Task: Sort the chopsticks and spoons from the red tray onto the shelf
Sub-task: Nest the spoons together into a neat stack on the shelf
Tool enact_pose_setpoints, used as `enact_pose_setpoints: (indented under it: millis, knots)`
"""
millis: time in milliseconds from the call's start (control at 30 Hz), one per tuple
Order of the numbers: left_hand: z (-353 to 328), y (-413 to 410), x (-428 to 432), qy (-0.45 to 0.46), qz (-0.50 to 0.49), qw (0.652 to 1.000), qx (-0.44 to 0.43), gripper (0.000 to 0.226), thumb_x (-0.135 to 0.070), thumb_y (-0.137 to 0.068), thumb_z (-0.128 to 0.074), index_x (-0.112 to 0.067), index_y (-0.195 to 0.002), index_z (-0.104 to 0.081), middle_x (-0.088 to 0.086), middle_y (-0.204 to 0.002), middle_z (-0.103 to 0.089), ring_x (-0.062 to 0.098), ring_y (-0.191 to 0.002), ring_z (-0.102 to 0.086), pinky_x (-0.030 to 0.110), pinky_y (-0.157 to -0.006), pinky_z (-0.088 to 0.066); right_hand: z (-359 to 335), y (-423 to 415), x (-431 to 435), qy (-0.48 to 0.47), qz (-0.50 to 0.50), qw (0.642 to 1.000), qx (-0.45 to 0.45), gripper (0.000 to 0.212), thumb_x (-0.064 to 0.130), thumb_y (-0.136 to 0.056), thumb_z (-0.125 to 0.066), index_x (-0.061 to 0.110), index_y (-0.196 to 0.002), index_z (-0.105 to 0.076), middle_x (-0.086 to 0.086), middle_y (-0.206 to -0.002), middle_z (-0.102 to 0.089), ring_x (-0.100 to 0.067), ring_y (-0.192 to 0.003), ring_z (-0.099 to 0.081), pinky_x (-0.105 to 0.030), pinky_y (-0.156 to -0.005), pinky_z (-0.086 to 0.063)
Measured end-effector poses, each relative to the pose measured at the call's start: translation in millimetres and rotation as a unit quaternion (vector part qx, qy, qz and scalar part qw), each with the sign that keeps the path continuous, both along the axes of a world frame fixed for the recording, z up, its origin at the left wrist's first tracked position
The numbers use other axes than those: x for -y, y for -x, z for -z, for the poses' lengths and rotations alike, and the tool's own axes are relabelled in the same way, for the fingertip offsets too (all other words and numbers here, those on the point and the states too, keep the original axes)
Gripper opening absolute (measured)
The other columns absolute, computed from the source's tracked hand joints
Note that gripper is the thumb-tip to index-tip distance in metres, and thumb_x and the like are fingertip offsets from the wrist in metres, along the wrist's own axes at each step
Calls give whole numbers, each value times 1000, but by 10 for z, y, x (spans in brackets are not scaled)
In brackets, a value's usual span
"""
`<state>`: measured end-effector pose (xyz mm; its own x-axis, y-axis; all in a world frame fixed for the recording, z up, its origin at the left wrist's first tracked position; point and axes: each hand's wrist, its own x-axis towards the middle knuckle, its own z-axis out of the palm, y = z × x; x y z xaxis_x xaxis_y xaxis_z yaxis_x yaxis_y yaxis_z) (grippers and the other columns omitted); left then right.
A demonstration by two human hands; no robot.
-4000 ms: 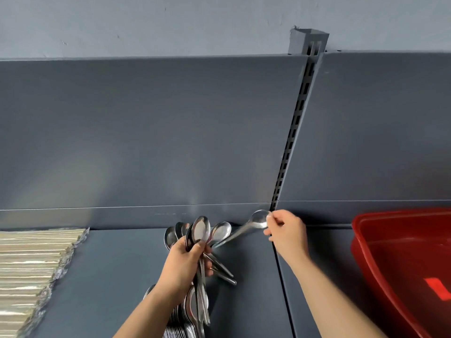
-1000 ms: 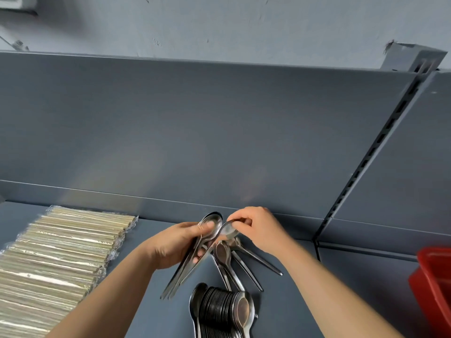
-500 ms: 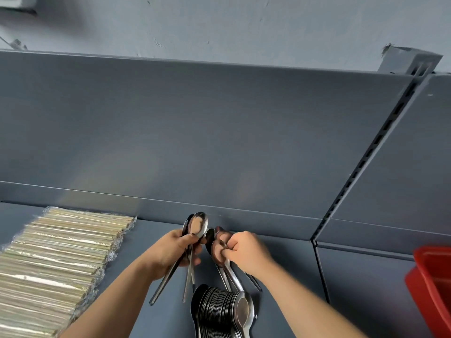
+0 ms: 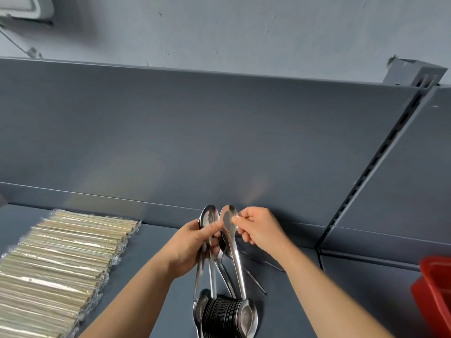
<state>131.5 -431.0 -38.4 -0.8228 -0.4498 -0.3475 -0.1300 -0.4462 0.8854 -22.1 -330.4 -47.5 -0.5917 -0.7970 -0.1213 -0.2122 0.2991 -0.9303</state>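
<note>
Spoon bunch (image 4: 208, 217): bowls up, handles hanging, gripped in the left hand (image 4: 190, 245) by curled fingers and thumb, seemingly to line them up for nesting.
Right hand (image 4: 260, 228): thumb and fingertips pinch the bowl of 1 spoon (image 4: 228, 226) just beside the bunch, likely to add it.
Nested stack (image 4: 227, 313): lies on the shelf (image 4: 146, 240) below both hands, bowls packed tight.
Loose spoons (image 4: 255, 280): on the shelf, ungathered.
Wrapped chopsticks (image 4: 63, 259): rowed at left, apart from the spoons.
Red tray (image 4: 436, 286): far right, contents hidden.

Held spoons (image 4: 209, 219): steel, bowls up, in the left hand (image 4: 192, 245).
Single spoon (image 4: 229, 223): bowl up alongside, pinched by the right hand (image 4: 258, 228).
Spoon stack (image 4: 225, 315): nested on the shelf (image 4: 292, 301) below.
Chopsticks (image 4: 61, 259): wrapped, rowed at left.
Red tray (image 4: 436, 289): far right.
</note>
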Motion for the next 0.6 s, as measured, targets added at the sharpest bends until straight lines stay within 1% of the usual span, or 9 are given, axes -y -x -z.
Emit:
enact_pose_setpoints:
  millis: [100,167,233,267,333,367,467,533,600]
  knots:
    - [-3,74,-99,24,-8,1000,-8,20,-24,-82,-70,-5,-85,-62,7,-66,-57,17,-56,-51,29,-58,-47,-63,-45,11,13,-6,999,29,17,16,-88,-64,13,-71,-63,3,-51,-61,-8,-41,-50,-18,-38,-37]
    - [5,117,-155,42,-20,999,-8,13,-19,-88,-65,-7,-85,-64,6,-68,-60,15,-55,-52,27,-56,-45,-93,-80,3,19,-13,998,55,16,13,-88,-65,12,-72,-63,3,-52,-62,-8,-41,-51,-19,-38,-38]
    - [19,145,-179,53,-30,998,-3,15,-14,-95,-56,-7,-84,-63,5,-68,-60,14,-55,-53,27,-56,-45,-119,-100,-22,23,-19,997,71,16,13,-89,-64,11,-74,-63,1,-57,-64,-10,-44,-53,-21,-42,-41]
    - [21,157,-177,57,-41,998,-1,17,-13,-98,-52,-7,-85,-62,6,-68,-60,16,-57,-54,29,-58,-46,-131,-103,-40,24,-17,996,79,15,15,-90,-62,11,-76,-64,-1,-62,-65,-10,-47,-54,-23,-46,-43]
    - [29,170,-164,50,-86,995,-7,18,-12,-99,-48,-5,-88,-59,11,-70,-61,21,-60,-58,36,-63,-50,-152,-113,-100,4,-16,997,81,18,24,-93,-59,11,-83,-64,-2,-70,-66,-10,-54,-58,-24,-54,-48]
    - [37,184,-158,31,-117,992,-22,17,-12,-100,-46,-4,-91,-59,12,-71,-62,21,-61,-61,36,-63,-53,-157,-132,-139,-22,-32,997,68,23,32,-92,-59,11,-86,-64,0,-73,-67,-9,-58,-60,-25,-59,-51]
    - [54,272,-201,-58,-222,966,-116,16,-13,-101,-44,-9,-99,-59,7,-80,-70,14,-70,-67,27,-64,-57,-125,-254,-240,-89,-132,987,18,44,51,-76,-63,9,-88,-64,4,-75,-69,-8,-67,-60,-31,-71,-49]
    - [77,347,-240,-58,-283,946,-145,15,-20,-101,-45,-13,-104,-58,2,-86,-74,14,-79,-69,25,-71,-55,-121,-331,-270,-100,-176,979,6,44,47,-73,-64,8,-90,-62,-1,-77,-69,-10,-69,-60,-34,-73,-49]
    - [85,396,-291,-33,-312,936,-159,15,-26,-101,-45,-19,-107,-57,-2,-91,-75,13,-88,-70,25,-78,-53,-131,-372,-278,-85,-203,975,26,25,34,-80,-64,12,-91,-58,-1,-79,-69,-9,-67,-65,-28,-69,-54]
